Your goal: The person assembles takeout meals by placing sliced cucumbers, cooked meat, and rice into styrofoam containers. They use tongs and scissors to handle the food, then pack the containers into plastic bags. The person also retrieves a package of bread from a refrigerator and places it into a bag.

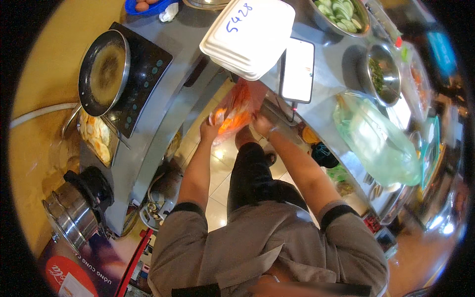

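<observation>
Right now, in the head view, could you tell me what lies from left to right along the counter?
Frying pan → white foam box → phone → bowl of chopped greens, with the green plastic bag below it.

two steel bowls (341, 15) (385, 74), one pan (104, 72), two bags (235, 111) (378, 141).

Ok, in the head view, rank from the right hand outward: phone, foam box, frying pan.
From the right hand, which grips the orange bag:
1. Phone, on the counter just above the hand.
2. Foam box, farther up the counter.
3. Frying pan, far left on the cooktop.
</observation>
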`<state>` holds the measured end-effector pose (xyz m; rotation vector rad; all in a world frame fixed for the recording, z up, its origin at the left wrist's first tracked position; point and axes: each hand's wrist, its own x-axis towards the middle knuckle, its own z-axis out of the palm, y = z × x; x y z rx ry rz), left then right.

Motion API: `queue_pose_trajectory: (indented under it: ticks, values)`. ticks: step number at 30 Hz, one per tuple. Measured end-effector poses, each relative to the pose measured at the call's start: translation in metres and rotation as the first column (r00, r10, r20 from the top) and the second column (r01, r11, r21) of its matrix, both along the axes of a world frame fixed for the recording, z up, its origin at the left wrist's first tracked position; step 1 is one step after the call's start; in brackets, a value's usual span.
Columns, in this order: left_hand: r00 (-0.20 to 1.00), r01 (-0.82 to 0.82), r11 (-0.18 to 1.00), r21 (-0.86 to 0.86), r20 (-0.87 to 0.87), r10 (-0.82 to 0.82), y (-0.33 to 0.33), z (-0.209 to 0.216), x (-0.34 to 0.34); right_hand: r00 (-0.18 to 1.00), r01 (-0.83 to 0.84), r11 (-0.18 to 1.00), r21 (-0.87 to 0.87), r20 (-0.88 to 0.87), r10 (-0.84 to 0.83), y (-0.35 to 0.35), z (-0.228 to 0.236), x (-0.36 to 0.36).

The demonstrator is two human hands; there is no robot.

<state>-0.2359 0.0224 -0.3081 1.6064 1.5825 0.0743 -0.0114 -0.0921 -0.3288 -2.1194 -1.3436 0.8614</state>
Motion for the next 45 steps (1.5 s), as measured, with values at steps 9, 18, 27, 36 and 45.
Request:
queue_pose_trajectory:
  ticks: [9, 18, 27, 36, 45]
  values:
    - [0.988, 0.086, 0.962, 0.261, 0.101, -0.116, 0.025, -0.039, 0.054, 0.965, 0.038, 0.902, -0.429, -0.218, -0.144, -0.071, 0.073, 0.038]
    - [0.828, 0.247, 0.918, 0.31, 0.425, -0.367, -0.056, 0.059, 0.08, 0.994, 0.061, 0.99, 0.127, 0.086, -0.072, -0.19, 0.207, 0.034]
    - [0.284, -0.141, 0.639, 0.756, 0.649, -0.706, -0.155, 0.369, 0.216, 0.894, 0.284, 0.713, 0.641, 0.091, -0.438, -0.239, 0.386, 0.066]
    - [0.175, 0.362, 0.823, 0.438, 0.835, -0.522, -0.104, 0.419, 0.325, 0.791, 0.189, 0.639, 0.746, 0.269, -0.549, -0.183, 0.454, 0.199]
    - [0.051, 0.644, 0.685, 0.342, 0.874, -0.484, -0.079, 0.437, 0.347, 0.708, 0.509, 0.86, -0.028, 0.582, -0.4, -0.116, 0.372, 0.274]
